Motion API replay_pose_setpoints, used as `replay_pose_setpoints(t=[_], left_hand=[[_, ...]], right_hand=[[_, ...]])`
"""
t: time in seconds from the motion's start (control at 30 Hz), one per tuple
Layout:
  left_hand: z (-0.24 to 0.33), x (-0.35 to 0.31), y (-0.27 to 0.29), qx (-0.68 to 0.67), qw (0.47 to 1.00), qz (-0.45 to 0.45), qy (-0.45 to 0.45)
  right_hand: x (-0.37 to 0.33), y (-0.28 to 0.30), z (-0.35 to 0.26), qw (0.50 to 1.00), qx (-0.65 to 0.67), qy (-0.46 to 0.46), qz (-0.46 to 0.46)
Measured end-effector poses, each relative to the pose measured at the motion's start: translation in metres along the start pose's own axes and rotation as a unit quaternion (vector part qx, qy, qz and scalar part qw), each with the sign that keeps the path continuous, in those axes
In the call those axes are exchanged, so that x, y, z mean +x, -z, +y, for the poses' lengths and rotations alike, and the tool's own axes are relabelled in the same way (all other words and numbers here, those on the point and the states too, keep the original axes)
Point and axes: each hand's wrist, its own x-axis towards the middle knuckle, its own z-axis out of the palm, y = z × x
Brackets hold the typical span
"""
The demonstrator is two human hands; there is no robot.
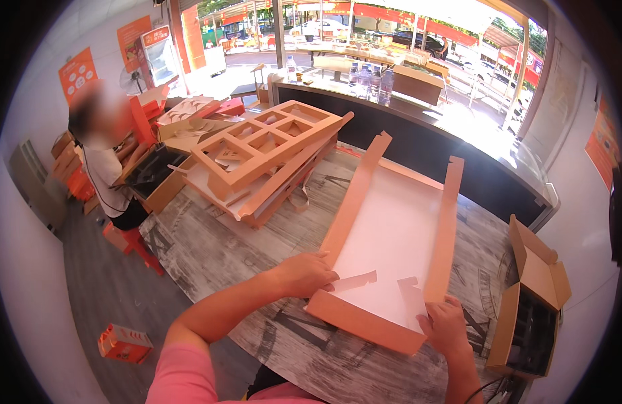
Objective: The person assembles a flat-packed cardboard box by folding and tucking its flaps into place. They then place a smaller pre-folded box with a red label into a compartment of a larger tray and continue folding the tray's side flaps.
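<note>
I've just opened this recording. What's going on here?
A person in a pink top has both hands on a shallow cardboard tray with a white inside, lying on the grey wood-patterned table. The left hand is at its near left corner, the right hand at its near right. The near wall stands up, with small flaps angled inward. A windowed cardboard frame sits on a stack to the left. Further left, a co-worker is beside an open box.

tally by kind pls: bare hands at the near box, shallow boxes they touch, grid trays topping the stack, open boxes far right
Hands: 2, left hand and right hand
Shallow box: 1
Grid tray: 1
Open box: 1
Total: 5
</note>
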Motion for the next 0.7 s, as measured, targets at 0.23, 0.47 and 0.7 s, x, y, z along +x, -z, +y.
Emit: replay_pose_setpoints(t=[0.23,0.47,0.7], left_hand=[[-0.005,0.018,-0.001,-0.059,0.995,-0.066,-0.044],[0.001,0.021,0.000,-0.102,0.994,0.003,-0.045],[0.009,0.026,-0.017,-0.067,0.996,0.048,-0.045]], right_hand=[[0.018,-0.026,0.001,0.999,0.025,0.027,-0.015],[0.021,-0.033,-0.005,0.998,0.006,0.038,-0.044],[0.025,-0.050,-0.004,0.997,0.016,0.065,-0.023]])
